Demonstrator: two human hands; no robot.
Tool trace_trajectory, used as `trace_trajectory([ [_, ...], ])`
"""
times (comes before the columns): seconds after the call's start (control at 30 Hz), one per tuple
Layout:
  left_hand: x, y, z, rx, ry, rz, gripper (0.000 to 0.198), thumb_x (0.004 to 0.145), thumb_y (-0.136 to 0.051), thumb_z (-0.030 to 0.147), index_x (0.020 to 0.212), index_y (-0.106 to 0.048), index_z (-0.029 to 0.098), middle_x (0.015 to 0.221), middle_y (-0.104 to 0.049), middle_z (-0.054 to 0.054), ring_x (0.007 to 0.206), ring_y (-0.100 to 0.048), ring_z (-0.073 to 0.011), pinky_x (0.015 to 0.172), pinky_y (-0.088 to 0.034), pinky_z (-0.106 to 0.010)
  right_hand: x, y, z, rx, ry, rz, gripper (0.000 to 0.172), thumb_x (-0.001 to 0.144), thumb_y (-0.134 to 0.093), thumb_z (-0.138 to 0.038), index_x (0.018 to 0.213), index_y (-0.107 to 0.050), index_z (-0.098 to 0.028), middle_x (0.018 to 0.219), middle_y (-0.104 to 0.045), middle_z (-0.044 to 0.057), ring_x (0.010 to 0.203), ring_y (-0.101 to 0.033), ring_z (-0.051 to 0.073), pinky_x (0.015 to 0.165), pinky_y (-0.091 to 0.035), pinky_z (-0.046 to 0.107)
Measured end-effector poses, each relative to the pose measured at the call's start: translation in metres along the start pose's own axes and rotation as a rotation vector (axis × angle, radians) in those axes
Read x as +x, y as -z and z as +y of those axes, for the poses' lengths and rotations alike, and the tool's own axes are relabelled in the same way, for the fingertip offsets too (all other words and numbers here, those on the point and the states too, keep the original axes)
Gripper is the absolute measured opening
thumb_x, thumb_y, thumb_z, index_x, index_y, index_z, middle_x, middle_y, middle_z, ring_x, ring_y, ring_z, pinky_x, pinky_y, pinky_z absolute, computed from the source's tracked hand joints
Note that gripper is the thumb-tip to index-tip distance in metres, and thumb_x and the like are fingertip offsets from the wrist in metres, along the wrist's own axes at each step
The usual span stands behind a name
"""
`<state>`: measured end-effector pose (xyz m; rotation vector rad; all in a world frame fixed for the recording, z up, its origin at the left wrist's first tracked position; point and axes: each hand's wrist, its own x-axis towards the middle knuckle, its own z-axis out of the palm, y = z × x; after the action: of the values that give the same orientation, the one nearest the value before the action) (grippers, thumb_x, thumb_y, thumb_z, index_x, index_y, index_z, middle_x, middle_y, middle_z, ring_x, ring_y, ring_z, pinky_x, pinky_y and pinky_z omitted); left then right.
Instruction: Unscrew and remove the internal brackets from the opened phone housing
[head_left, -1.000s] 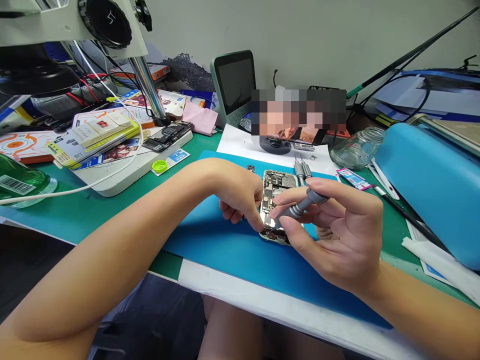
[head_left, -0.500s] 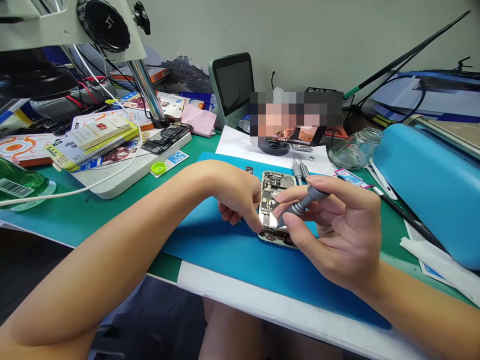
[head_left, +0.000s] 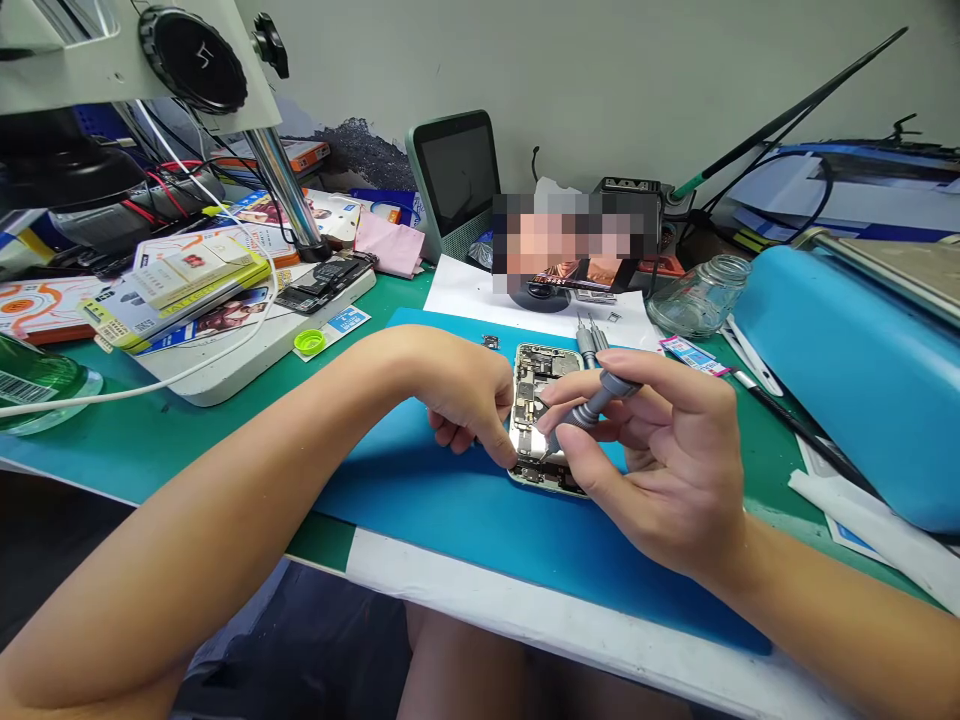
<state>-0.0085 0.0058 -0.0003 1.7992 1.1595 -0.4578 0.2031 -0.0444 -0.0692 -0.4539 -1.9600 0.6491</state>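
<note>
An opened phone (head_left: 541,382) with bare circuit boards lies on a blue mat (head_left: 420,490). My left hand (head_left: 469,395) rests at its left edge, fingers curled, one fingertip pressing on the frame. My right hand (head_left: 660,460) pinches a grey precision screwdriver (head_left: 592,405), whose tip points down into the lower part of the phone. Two more grey screwdrivers (head_left: 586,338) lie just beyond the phone.
A microscope arm (head_left: 150,60) hangs at the upper left over a white base (head_left: 247,350) with boxes and a white cable. A small screen (head_left: 457,180), a glass jar (head_left: 697,295) and a large blue pad (head_left: 847,380) stand behind and to the right.
The view has drifted slightly left and down. Both hands stay at the phone, with the screwdriver held on the same spot.
</note>
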Motion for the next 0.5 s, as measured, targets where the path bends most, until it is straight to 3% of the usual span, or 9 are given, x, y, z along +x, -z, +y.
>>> trace_trajectory([
  [0.5,0.002,-0.0004,0.0009,0.013,-0.003,0.005,0.033,0.083,-0.079,0.049,0.073,-0.065,0.021,0.069,-0.073,0.0,0.067,-0.07,-0.0181,0.059,-0.052,-0.026,0.0002,0.0007,0.0007,-0.004,-0.008,-0.008,0.067,0.091,-0.068,0.0,0.145,-0.046,-0.034,0.118,-0.066,0.002,0.093,-0.075,0.013,0.074,-0.07,0.026],
])
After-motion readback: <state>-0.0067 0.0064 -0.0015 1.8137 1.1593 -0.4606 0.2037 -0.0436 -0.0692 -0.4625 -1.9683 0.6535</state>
